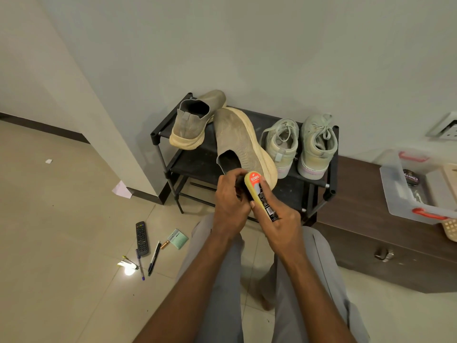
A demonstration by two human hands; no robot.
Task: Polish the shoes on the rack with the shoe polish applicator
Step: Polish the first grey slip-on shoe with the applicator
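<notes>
Indoors, tiled floor, pale wall, black rack

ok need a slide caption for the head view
Right hand holds the shoe polish applicator, left hand at its tip, beside a slip-on shoe.

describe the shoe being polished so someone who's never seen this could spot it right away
Find the black shoe rack against the wall. Four shoes sit on its top shelf; the slip-on shoe is second from the left, tipped on its side, its cream sole facing the pale green lace-up sneakers. Its upright twin stands to its left.
</notes>
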